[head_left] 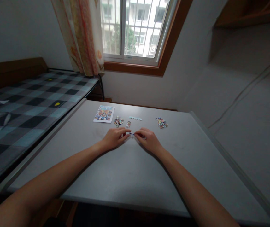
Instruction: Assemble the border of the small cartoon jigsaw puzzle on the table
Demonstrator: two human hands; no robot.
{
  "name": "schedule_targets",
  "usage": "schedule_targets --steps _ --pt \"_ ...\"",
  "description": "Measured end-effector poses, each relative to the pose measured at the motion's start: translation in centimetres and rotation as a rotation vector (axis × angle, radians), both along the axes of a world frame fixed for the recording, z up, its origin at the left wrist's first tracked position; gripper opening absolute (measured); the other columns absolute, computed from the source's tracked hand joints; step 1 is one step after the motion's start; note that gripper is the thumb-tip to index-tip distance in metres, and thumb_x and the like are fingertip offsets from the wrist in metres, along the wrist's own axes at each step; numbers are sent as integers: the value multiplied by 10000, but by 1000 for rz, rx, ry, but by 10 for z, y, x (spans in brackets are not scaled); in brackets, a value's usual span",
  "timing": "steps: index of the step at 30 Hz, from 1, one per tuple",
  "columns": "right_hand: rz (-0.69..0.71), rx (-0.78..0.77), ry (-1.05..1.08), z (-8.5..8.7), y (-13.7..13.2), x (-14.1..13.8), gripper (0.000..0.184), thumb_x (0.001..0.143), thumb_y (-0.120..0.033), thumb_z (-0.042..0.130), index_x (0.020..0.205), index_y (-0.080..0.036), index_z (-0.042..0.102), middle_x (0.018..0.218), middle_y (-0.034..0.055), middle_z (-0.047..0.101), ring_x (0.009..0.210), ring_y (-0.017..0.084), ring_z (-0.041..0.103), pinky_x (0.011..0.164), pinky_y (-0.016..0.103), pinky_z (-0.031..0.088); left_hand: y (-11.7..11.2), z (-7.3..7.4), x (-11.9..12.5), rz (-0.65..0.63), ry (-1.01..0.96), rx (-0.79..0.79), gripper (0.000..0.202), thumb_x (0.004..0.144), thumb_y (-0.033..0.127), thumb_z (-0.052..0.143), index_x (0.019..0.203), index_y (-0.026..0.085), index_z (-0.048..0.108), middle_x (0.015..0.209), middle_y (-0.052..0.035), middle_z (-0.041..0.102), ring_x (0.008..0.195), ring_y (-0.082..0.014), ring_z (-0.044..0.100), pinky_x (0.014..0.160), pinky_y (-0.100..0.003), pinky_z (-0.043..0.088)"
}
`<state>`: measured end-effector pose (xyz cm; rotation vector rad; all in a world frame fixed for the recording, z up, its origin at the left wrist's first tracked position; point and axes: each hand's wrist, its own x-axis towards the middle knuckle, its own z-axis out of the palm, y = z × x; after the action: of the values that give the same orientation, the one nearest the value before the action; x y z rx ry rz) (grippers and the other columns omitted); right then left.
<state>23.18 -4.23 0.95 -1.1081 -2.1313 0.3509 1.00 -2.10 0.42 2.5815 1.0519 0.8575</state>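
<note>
Between my fingertips, low over the table, are small jigsaw puzzle pieces point(132, 133). My left hand point(116, 137) pinches them from the left, thumb and forefinger together. From the right, my right hand point(148, 140) pinches at the same pieces with its fingers closed. Just beyond my hands lies a small cluster of pieces point(128, 124). A strip of joined light-blue pieces point(135, 118) lies a bit farther back. Loose pieces are heaped in a left pile point(118, 121) and a right pile point(161, 123). Whether the held pieces are locked together is too small to tell.
A colourful picture sheet point(104, 114) lies at the left back of the white table point(125, 176). Along the left side stands a bed point(42, 94) with a checked cover. A curtained window point(132, 31) is behind, and a wall borders the table's right edge.
</note>
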Motion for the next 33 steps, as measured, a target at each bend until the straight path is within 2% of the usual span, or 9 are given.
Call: schedule_targets --steps 20,22,28,33 --pt "-2 -1 -9 -2 1 0 122 893 -215 582 865 -178 695 768 32 626 699 138 560 688 265 443 2 -2 -1 -12 -1 0 268 932 339 533 1106 205 686 790 -3 697 583 -95 566 636 -221 437" --pt "-8 -2 -6 -1 0 0 124 893 -216 581 859 -176 694 774 35 630 705 139 565 692 266 444 2 -3 0 38 2 -4 269 930 341 533 1106 213 692 771 -1 695 580 -100 569 634 -223 435" --pt "-8 -28 -6 0 0 0 121 890 -217 581 858 -184 694 791 37 643 713 138 571 711 270 451 6 -3 0 306 -23 -60 285 912 369 551 1121 241 696 723 8 684 570 -121 568 595 -233 404" --pt "-17 -40 -9 1 -1 -1 131 895 -227 575 859 -189 695 783 34 638 710 137 570 701 270 450 9 -1 -1 378 -52 -133 281 899 366 566 1101 228 704 711 2 680 556 -125 560 569 -242 388"
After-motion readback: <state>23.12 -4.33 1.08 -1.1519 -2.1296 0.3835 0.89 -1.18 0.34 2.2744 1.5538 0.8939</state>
